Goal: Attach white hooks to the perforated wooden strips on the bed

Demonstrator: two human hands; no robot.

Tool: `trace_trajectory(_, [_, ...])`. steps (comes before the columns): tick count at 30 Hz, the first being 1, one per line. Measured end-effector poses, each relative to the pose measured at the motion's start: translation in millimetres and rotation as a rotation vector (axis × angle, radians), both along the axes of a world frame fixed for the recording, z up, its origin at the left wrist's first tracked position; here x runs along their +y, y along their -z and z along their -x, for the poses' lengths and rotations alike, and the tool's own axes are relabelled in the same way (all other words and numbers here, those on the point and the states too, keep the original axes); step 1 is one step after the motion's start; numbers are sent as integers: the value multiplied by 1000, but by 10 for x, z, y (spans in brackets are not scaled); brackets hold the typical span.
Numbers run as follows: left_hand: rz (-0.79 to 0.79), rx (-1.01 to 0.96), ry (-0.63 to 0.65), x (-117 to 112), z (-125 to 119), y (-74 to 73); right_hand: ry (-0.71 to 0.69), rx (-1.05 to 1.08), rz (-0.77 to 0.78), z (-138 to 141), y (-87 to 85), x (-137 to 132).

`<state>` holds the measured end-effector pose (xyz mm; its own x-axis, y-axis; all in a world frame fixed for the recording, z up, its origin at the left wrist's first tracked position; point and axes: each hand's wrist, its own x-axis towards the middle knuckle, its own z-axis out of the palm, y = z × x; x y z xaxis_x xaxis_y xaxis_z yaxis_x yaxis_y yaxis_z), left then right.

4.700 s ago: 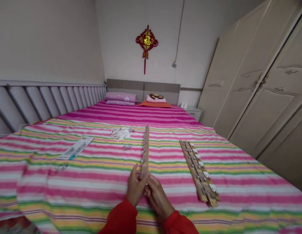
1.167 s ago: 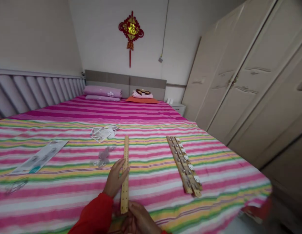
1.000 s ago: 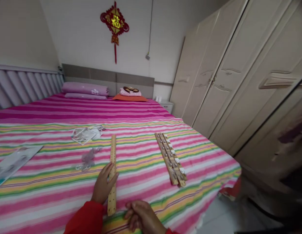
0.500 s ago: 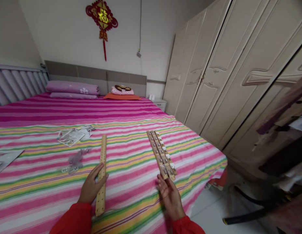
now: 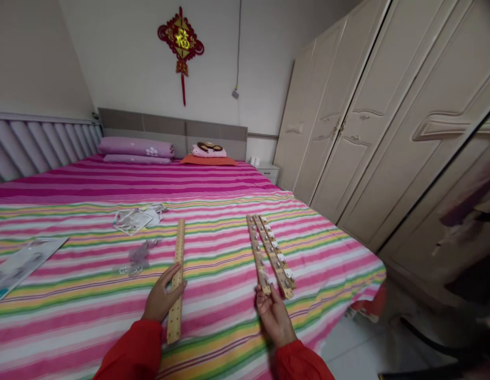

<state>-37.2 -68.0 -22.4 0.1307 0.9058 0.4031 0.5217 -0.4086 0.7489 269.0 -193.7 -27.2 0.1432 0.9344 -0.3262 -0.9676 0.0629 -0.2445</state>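
Observation:
My left hand (image 5: 161, 301) grips a long wooden strip (image 5: 175, 279) drilled with a row of holes, which lies lengthwise on the striped bedspread (image 5: 90, 316). To the right, my right hand (image 5: 274, 319) has its thumb and fingers around the near end of one wooden hook rack (image 5: 260, 253). A second rack (image 5: 274, 256) lies beside it, with metal hooks and white pads along it. Red sleeves cover both forearms.
A clear plastic packet (image 5: 136, 220), small transparent pieces (image 5: 136, 259) and a printed card sleeve (image 5: 25, 266) lie left of the strip. Pillows lie at the headboard (image 5: 171, 132). A cream wardrobe (image 5: 367, 132) stands along the right, with floor and a dark cable at lower right.
My right hand has left the drilled strip and moved right to the end of a hook rack. That rack's far end now splays from its neighbour. My left hand stays on the strip.

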Motion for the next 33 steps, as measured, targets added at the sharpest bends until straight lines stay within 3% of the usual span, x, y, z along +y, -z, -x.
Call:
trace_trajectory(9, [56, -108, 10, -12, -19, -47, -134, -81, -122, 268, -218, -57])
trace_trajectory(15, [121, -287, -98, -308, -239, -317, -232, -133, -144, 747, -350, 148])
trace_trajectory(20, [306, -499, -63, -578, -577, -492, -275, -218, -223, 1325, -530, 385])
trace_trajectory(23, [338, -656, -30, -524, -598, -569, -317, -345, -281, 1661, -639, 460])
trace_trajectory(26, [338, -694, -98, -379, -457, -617, -392, -433, -292, 1888, -682, 523])
trace_trajectory(33, [257, -616, -184, -80, -136, -544, -410, -499, -202, 2046, -625, 726])
